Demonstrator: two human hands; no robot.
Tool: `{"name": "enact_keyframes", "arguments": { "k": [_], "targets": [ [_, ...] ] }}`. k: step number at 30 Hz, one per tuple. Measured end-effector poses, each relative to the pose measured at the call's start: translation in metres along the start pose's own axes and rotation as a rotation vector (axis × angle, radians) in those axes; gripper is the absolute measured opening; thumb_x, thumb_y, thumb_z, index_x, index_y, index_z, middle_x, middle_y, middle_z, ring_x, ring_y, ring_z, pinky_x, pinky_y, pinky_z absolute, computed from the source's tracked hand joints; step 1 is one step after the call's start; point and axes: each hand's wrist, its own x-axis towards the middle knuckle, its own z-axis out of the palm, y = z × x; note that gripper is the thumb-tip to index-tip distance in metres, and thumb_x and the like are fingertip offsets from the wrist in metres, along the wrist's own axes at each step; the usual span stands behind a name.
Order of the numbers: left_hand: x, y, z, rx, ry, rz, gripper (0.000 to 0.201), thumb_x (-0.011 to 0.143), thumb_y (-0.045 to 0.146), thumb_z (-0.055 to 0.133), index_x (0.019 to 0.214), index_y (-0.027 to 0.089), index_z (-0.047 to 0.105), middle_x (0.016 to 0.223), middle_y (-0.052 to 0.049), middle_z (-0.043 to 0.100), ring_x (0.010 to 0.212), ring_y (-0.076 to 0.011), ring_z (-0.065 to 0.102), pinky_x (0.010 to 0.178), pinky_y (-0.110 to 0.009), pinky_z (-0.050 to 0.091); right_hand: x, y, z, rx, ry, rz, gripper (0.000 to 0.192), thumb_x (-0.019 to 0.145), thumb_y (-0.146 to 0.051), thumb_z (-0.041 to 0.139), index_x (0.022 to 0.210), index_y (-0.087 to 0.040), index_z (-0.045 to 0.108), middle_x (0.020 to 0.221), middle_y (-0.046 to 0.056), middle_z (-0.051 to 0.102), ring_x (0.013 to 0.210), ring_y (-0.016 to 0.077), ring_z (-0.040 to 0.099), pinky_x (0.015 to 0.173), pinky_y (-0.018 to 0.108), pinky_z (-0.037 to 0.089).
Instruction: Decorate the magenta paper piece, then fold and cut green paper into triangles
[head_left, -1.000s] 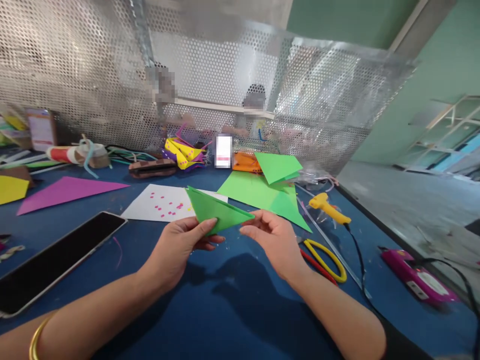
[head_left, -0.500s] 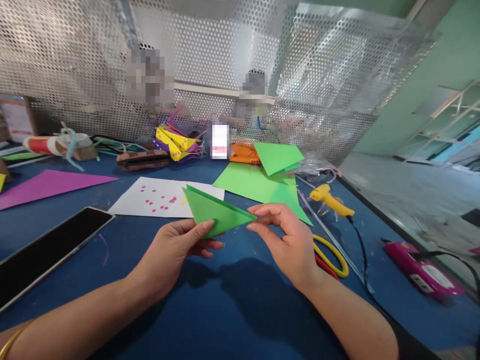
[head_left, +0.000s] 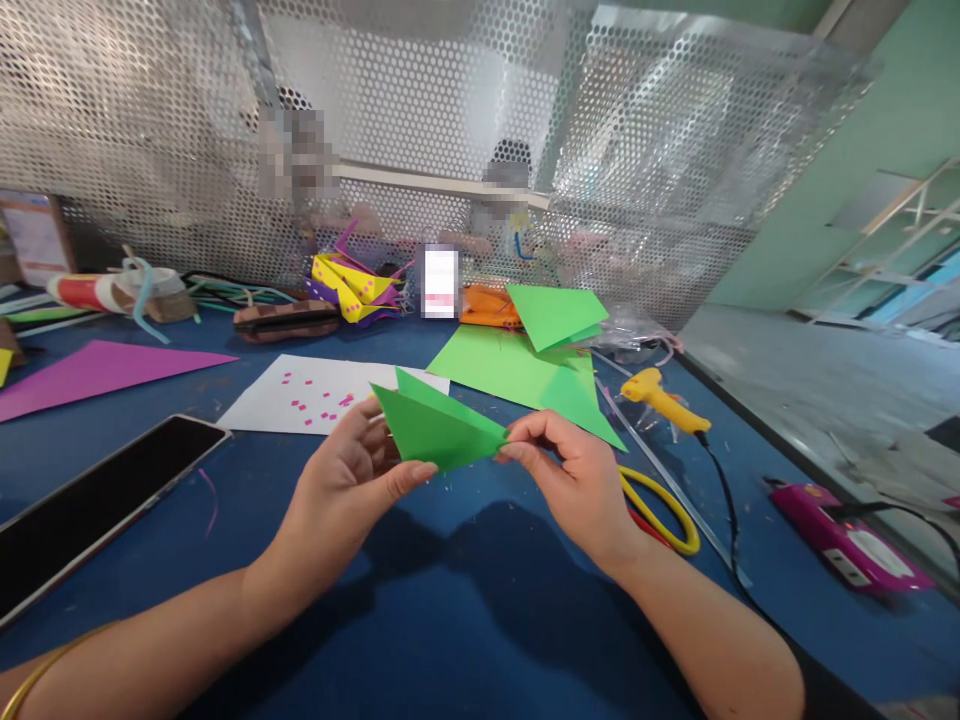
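Note:
A folded green sheet of paper [head_left: 439, 432] is held up above the blue table, its two layers standing apart along the top and narrowing to a point on the right. My right hand [head_left: 574, 485] pinches that pointed end between thumb and fingertips. At the other end, my left hand [head_left: 352, 490] cradles the paper, its thumb along the lower edge and its fingers curled behind, partly hidden. Under and behind the paper lies a white sheet [head_left: 259, 400] with small pink squares on it. Beside my right wrist are yellow-and-red-handled scissors [head_left: 690, 530].
More green paper [head_left: 480, 365] lies behind my right hand. A yellow glue gun [head_left: 664, 400] and a magenta power strip [head_left: 855, 540] with cords are on the right. A dark phone-like slab [head_left: 112, 500] and a purple sheet [head_left: 112, 375] lie left. A perforated metal screen [head_left: 420, 100] stands behind.
The green paper's layers have spread wider apart. My left hand's grip has loosened, with its fingers moving up behind the paper and its thumb sliding to the lower edge. My right hand keeps its pinch.

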Motion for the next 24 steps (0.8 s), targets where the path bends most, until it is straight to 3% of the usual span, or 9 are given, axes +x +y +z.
{"name": "enact_keyframes", "arguments": {
  "k": [3,5,9,12,16,24],
  "targets": [
    [-0.002,0.001,0.0,0.054,0.066,0.143,0.053,0.067,0.02,0.084,0.108,0.028,0.052,0.107,0.0,0.072,0.092,-0.0211,0.071,0.084,-0.035,0.057,0.0,0.0,0.0,-0.018,0.015,0.002,0.013,0.091,-0.025,0.06,0.078,-0.022,0.06,0.072,-0.002,0.069,0.068,0.014,0.064,0.067,0.026,0.049],
    [-0.004,0.001,-0.001,0.14,0.085,0.182,0.046,0.067,0.019,0.084,0.102,0.027,0.055,0.101,0.0,0.073,0.088,-0.0205,0.071,0.083,-0.034,0.057,0.0,0.0,0.0,-0.034,0.026,-0.012,0.013,0.091,-0.025,0.06,0.078,-0.022,0.06,0.072,-0.002,0.069,0.068,0.0136,0.064,0.066,0.026,0.048],
    [-0.005,-0.001,-0.001,0.298,-0.015,0.064,0.022,0.071,0.03,0.081,0.09,0.025,0.073,0.087,-0.001,0.076,0.082,-0.0213,0.07,0.079,-0.03,0.056,-0.001,0.002,0.001,-0.062,0.022,-0.043,0.014,0.092,-0.026,0.059,0.08,-0.022,0.06,0.073,-0.002,0.069,0.07,0.0134,0.064,0.067,0.025,0.048],
    [-0.005,-0.002,0.0,0.366,0.014,0.004,0.016,0.071,0.036,0.08,0.083,0.025,0.079,0.082,-0.002,0.077,0.078,-0.0226,0.069,0.073,-0.03,0.054,-0.003,0.005,0.003,-0.092,0.022,-0.067,0.013,0.093,-0.028,0.06,0.081,-0.022,0.06,0.078,-0.001,0.068,0.073,0.0141,0.064,0.07,0.026,0.048],
    [-0.006,-0.001,0.002,0.413,0.084,-0.03,0.014,0.07,0.038,0.078,0.077,0.026,0.079,0.076,-0.002,0.077,0.073,-0.0221,0.068,0.064,-0.028,0.051,-0.005,0.005,0.006,-0.076,0.05,-0.119,0.012,0.093,-0.026,0.059,0.082,-0.022,0.058,0.09,0.002,0.07,0.086,0.0157,0.065,0.078,0.028,0.05],
    [-0.01,0.006,0.008,0.421,0.11,-0.045,0.012,0.069,0.036,0.076,0.066,0.024,0.074,0.063,-0.002,0.074,0.064,-0.0211,0.067,0.06,-0.028,0.051,-0.013,-0.003,0.011,-0.002,0.049,-0.01,0.014,0.094,-0.024,0.056,0.079,-0.022,0.058,0.073,0.0,0.068,0.066,0.0134,0.062,0.063,0.026,0.047]
  ]
}}
